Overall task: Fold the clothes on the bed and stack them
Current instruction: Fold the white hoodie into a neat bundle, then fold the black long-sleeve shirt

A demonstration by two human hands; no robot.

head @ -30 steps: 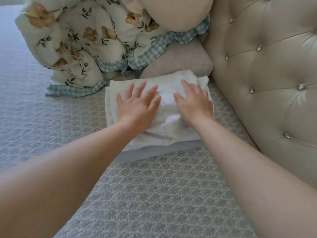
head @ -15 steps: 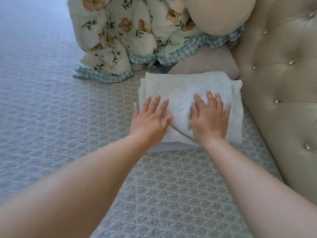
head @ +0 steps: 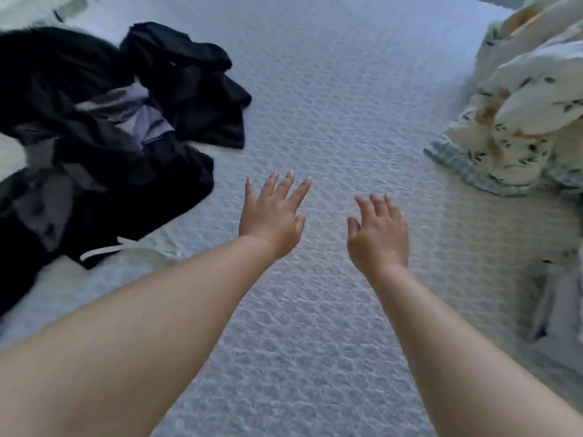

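Note:
A loose heap of black and grey clothes [head: 104, 127] lies on the left of the bed, with a white drawstring [head: 104, 249] poking out at its near edge. My left hand [head: 273, 216] hovers over the bedspread with its fingers spread, just right of the heap and not touching it. My right hand [head: 377, 234] hangs beside it, fingers relaxed and empty. The folded white stack from before is out of view.
The bed is covered by a pale textured bedspread [head: 331, 99]. A bunched floral quilt with a blue checked border [head: 520, 115] sits at the right edge.
Both hands have lifted off the folded white cloth stack. The view has swung left, away from the headboard, bringing the dark clothes heap into sight.

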